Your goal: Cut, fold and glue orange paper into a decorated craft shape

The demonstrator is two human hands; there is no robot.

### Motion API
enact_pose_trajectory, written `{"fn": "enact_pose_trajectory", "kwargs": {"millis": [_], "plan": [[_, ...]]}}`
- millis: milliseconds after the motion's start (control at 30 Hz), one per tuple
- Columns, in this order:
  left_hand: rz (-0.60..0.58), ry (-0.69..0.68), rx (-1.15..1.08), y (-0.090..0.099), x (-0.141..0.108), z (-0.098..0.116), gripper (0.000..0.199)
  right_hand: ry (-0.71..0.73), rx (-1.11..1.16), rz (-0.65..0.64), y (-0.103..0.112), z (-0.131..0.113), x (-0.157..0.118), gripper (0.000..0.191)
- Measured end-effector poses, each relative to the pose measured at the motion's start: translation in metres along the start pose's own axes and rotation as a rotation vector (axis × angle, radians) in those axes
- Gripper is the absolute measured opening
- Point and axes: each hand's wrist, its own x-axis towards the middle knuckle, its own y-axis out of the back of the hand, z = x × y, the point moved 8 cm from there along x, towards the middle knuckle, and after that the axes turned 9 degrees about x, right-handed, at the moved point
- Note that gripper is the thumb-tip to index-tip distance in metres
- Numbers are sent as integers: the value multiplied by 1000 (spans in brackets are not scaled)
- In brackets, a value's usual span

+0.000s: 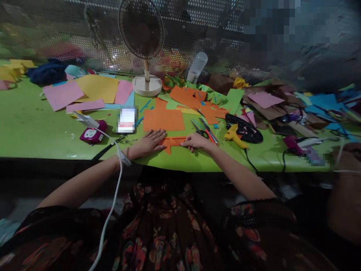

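Observation:
A small folded piece of orange paper [175,141] lies on the green table near its front edge, a pointed tip sticking out toward me. My left hand [149,143] rests flat on its left end, fingers stretched out. At the right end, my right hand [194,142] pinches the paper between thumb and curled fingers. Just beyond both hands is a larger orange sheet [163,120], flat on the table. Black-handled scissors [200,131] and a red cutter knife [209,131] lie close to my right hand.
A yellow glue gun [235,137] and a black tray [248,130] lie to the right. A phone [126,119] and a purple power socket [93,132] are at left. Behind stand a fan [146,86] and paper scraps [194,98]. Another person's hand [349,154] is far right.

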Motion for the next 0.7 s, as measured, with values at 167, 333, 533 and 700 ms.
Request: {"fn": "enact_pose_trajectory", "kwargs": {"millis": [167, 333, 533, 700], "plan": [[-8, -33, 15, -1, -2, 3, 63, -30, -16, -66, -28, -5, -6, 37], [-2, 24, 29, -3, 3, 2, 68, 120, 8, 127, -7, -22, -19, 30], [27, 109, 21, -11, 31, 4, 67, 277, 18, 114, 4, -20, -31, 19], [48, 77, -32, -2, 41, 2, 58, 510, -312, 441, 6, -27, -34, 21]]}}
